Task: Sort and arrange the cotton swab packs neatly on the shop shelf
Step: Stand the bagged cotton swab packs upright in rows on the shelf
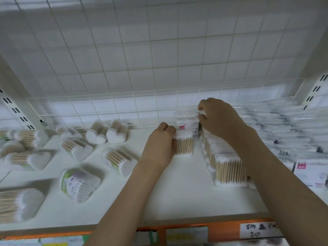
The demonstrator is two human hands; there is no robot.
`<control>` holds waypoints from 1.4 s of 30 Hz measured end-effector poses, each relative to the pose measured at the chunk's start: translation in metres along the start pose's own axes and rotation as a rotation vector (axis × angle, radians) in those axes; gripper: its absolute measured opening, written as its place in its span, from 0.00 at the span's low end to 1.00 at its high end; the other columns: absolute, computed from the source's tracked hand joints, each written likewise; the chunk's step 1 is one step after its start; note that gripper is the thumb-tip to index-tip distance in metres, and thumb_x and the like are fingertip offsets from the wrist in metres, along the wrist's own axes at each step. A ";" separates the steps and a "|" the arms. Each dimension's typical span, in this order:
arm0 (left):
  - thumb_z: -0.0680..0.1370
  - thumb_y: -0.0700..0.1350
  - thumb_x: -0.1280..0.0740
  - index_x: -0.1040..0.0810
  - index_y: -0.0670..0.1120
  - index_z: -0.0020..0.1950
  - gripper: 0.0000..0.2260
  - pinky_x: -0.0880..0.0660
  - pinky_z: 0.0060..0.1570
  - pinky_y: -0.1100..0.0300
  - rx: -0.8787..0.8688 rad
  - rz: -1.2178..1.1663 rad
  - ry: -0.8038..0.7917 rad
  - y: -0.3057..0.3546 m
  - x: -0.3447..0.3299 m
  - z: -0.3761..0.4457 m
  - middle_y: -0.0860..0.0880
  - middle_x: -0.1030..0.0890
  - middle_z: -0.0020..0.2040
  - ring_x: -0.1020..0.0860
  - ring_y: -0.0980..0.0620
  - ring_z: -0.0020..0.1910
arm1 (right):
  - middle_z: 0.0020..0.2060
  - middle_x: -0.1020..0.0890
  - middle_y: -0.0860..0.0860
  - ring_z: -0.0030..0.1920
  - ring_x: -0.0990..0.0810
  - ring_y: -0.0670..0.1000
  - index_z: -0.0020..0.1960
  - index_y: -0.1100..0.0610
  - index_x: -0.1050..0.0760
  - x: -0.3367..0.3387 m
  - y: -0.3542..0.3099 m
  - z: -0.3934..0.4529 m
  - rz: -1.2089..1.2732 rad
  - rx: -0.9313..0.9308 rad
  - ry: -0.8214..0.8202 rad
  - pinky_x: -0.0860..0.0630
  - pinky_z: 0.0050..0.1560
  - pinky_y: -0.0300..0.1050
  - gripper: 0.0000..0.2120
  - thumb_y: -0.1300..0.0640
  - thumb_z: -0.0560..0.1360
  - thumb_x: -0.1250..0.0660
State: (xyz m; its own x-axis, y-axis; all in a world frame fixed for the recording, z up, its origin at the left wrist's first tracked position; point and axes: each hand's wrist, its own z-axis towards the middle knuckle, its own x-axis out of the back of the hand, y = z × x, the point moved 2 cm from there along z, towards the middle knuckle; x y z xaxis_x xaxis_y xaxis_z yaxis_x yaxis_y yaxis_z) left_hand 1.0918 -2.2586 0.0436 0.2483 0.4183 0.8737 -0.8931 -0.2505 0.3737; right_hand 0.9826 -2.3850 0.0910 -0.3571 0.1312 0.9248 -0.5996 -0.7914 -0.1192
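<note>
On the white shop shelf (177, 192), towards its middle, your left hand (162, 144) is gripping an upright cotton swab pack (183, 143), your curled fingers (168, 129) pinching its top left corner while your palm is lying against its left side. Behind that pack a small stack of swab packs (187, 121) is standing against the wire grid (142, 59), and your right hand (218, 119) is reaching over it, its fingers curling round and pinching the top pack at the right edge. Just right of your left hand's pack, and partly under your right forearm, a row of upright packs (223, 164) with wooden sticks is running towards the front of the shelf. Further right, clear flat packets (284, 126) are lying piled up, though they are too blurred for you to read. To your left, loose packs are lying scattered on their sides: two heart-shaped packs (106, 134) near the back, a green-labelled pack (79, 183) nearer the front, and several more towards the left edge. Along the front of the shelf an orange price rail (195, 229) is carrying a handwritten label (257, 230) reading 20.
</note>
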 end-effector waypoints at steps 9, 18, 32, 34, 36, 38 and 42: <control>0.75 0.39 0.36 0.25 0.45 0.63 0.17 0.27 0.53 0.52 -0.033 0.015 -0.010 0.009 -0.014 0.026 0.46 0.27 0.58 0.26 0.45 0.55 | 0.53 0.23 0.54 0.52 0.25 0.53 0.60 0.60 0.29 0.016 0.011 -0.025 0.064 -0.033 0.070 0.29 0.49 0.44 0.12 0.60 0.77 0.42; 0.76 0.44 0.37 0.28 0.45 0.64 0.16 0.30 0.54 0.54 -0.044 0.132 -0.016 0.011 -0.017 0.036 0.47 0.28 0.59 0.30 0.46 0.58 | 0.55 0.24 0.51 0.55 0.27 0.51 0.60 0.57 0.28 0.017 -0.006 -0.049 0.160 -0.068 0.091 0.34 0.49 0.40 0.13 0.56 0.78 0.41; 0.75 0.55 0.36 0.25 0.50 0.61 0.17 0.31 0.52 0.54 0.114 0.176 0.151 -0.056 0.090 -0.078 0.50 0.21 0.54 0.25 0.47 0.54 | 0.55 0.24 0.48 0.57 0.28 0.49 0.61 0.54 0.28 -0.015 -0.135 -0.084 0.334 -0.015 0.038 0.35 0.51 0.37 0.13 0.53 0.77 0.39; 0.74 0.52 0.33 0.21 0.47 0.56 0.14 0.28 0.49 0.51 0.146 0.150 0.195 -0.079 0.111 -0.107 0.48 0.20 0.51 0.23 0.44 0.51 | 0.55 0.24 0.49 0.57 0.28 0.50 0.60 0.54 0.28 -0.020 -0.170 -0.089 0.347 0.025 0.025 0.34 0.53 0.40 0.13 0.53 0.77 0.39; 0.73 0.51 0.31 0.21 0.46 0.55 0.14 0.26 0.49 0.49 0.187 0.167 0.205 -0.107 0.129 -0.133 0.47 0.20 0.51 0.23 0.42 0.50 | 0.54 0.23 0.48 0.56 0.28 0.51 0.60 0.54 0.27 -0.024 -0.210 -0.092 0.351 0.066 0.016 0.32 0.54 0.42 0.12 0.53 0.77 0.39; 0.73 0.51 0.31 0.21 0.46 0.56 0.15 0.27 0.51 0.48 0.230 0.186 0.200 -0.139 0.150 -0.158 0.47 0.21 0.54 0.24 0.42 0.52 | 0.55 0.23 0.48 0.58 0.29 0.51 0.59 0.54 0.27 -0.030 -0.252 -0.094 0.371 0.093 0.010 0.33 0.56 0.42 0.12 0.53 0.77 0.38; 0.73 0.50 0.32 0.21 0.46 0.56 0.14 0.29 0.50 0.49 0.286 0.226 0.183 -0.213 0.198 -0.214 0.47 0.21 0.54 0.24 0.41 0.53 | 0.53 0.22 0.49 0.56 0.27 0.51 0.58 0.55 0.25 -0.040 -0.343 -0.101 0.416 0.139 -0.012 0.34 0.54 0.42 0.12 0.54 0.76 0.37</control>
State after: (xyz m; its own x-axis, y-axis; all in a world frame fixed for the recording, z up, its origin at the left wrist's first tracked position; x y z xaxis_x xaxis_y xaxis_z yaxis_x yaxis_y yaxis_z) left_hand 1.2508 -1.9353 0.0708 -0.0366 0.4668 0.8836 -0.7705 -0.5763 0.2726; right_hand 1.1306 -2.0585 0.0586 -0.5393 -0.2220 0.8123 -0.3040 -0.8483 -0.4336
